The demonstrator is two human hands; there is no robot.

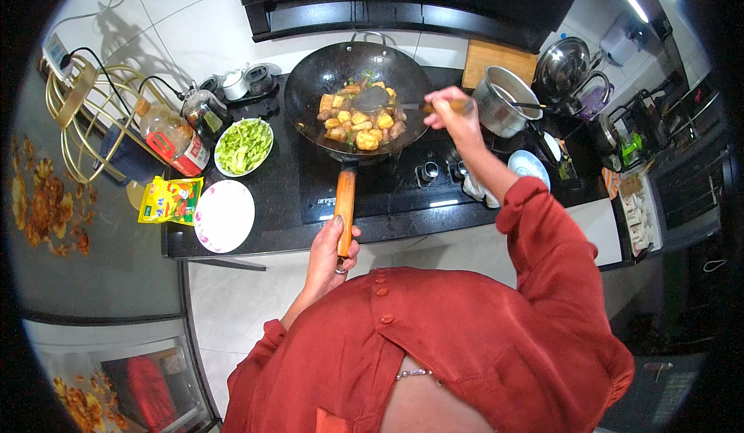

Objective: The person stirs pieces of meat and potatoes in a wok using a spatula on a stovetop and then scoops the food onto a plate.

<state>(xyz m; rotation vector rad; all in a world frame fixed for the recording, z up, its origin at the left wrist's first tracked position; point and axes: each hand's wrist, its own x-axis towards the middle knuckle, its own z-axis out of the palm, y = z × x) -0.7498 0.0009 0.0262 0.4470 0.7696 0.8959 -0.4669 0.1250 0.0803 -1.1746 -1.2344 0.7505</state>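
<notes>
A dark wok sits on the black stove. My left hand is wrapped round its wooden handle, which points toward me. In the wok lie browned, golden chunks of food with darker pieces and a few green bits. My right hand grips the wooden handle of a spatula from the right side. The spatula's dark metal head rests among the chunks, partly blended with them, so its exact shape is hard to make out.
Left of the wok are a bowl of sliced green vegetables, a white plate, a yellow packet and bottles. A metal pot, a pale blue bowl and a cutting board stand to the right. A range hood hangs above.
</notes>
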